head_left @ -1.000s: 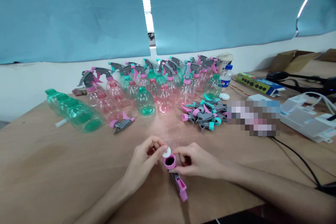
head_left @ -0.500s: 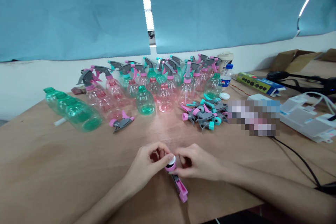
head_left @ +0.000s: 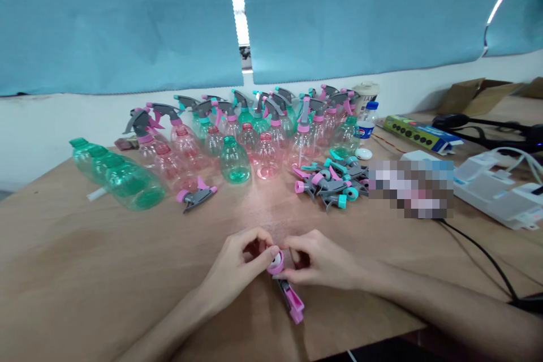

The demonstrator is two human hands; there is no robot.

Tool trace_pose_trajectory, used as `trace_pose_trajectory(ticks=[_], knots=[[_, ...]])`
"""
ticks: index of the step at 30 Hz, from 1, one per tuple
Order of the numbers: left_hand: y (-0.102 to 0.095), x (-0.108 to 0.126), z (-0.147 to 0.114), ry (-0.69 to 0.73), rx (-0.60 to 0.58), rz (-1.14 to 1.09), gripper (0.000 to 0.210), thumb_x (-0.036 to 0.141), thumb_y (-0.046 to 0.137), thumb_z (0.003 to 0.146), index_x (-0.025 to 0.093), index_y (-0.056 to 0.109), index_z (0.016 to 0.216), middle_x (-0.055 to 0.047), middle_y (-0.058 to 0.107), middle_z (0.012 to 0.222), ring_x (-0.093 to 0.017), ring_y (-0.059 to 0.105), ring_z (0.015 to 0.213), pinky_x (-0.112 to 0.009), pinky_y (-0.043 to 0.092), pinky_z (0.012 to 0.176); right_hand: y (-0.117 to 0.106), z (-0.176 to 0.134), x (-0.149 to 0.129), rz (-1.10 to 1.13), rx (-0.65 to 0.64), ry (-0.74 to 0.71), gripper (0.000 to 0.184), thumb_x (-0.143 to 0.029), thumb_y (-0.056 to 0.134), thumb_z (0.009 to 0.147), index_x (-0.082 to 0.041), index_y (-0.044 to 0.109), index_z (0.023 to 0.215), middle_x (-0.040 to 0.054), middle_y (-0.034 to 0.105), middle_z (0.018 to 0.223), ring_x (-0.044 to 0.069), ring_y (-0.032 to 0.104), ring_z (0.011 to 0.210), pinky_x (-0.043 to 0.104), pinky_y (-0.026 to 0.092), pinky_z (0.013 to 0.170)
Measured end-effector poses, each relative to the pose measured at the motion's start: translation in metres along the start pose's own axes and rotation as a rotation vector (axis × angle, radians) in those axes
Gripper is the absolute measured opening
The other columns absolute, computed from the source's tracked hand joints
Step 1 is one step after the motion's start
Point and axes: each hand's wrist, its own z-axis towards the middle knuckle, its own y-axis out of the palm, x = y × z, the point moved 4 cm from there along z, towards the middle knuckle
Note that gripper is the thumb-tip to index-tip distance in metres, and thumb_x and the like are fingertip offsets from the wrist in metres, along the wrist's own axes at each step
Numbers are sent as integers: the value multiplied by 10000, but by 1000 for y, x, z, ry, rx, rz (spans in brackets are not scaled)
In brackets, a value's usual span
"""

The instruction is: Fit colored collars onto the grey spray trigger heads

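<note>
Near the front of the table, a pink and grey trigger spray head [head_left: 292, 302] points toward me, its pink screw collar [head_left: 276, 269] facing up. My left hand [head_left: 241, 263] is closed around the collar's left side, thumb pressing on a small white round insert [head_left: 276, 258] in it. From the right, the pinched fingers of my right hand [head_left: 316, 260] grip the spray head at the collar. Another pink and grey spray head [head_left: 197, 198] lies beyond my left hand. A pile of pink, teal and grey spray heads [head_left: 333, 181] sits farther right.
Clear green and pink bottles [head_left: 235, 164] stand across the back, many with spray heads on. Green bottles [head_left: 136, 184] line the left. At right are a soda bottle [head_left: 367, 124], a green box [head_left: 418, 134], a clear plastic tray [head_left: 496, 186] and a black cable [head_left: 479, 251].
The white insert has gone from resting at the top of the collar to sitting down inside it, under my left thumb. Both hands stay in almost the same place.
</note>
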Motion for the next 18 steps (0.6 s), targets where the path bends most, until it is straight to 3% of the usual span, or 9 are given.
trace_pose_trajectory(ticks=[3,9,12,18], knots=[[-3,3,0,78,6,87,219,313,537,855,162,592,706,12,528,672,-126,502,636,-222,396,567,0,-1,1,2,-1,-2,154,-293,657,788,-161,584,757,-89,435,542,50,376,460,177,285,460],[-6,12,-9,410,35,313,216,218,511,884,157,635,718,-7,542,673,-114,513,608,-226,402,585,1,-1,1,13,19,-21,160,-311,655,795,-156,616,795,-83,452,544,52,377,467,172,293,462],[-5,12,-10,431,60,324,206,202,515,874,153,622,705,-9,543,656,-119,515,609,-228,403,580,0,-2,0,16,33,-26,153,-292,666,783,-152,609,763,-86,444,539,48,376,464,169,286,456],[-2,7,-6,304,81,219,104,164,532,834,165,621,782,8,541,692,-117,525,634,-234,416,605,-3,-2,-3,-12,66,-9,157,-290,661,771,-150,628,835,-86,449,533,49,388,448,171,293,442]])
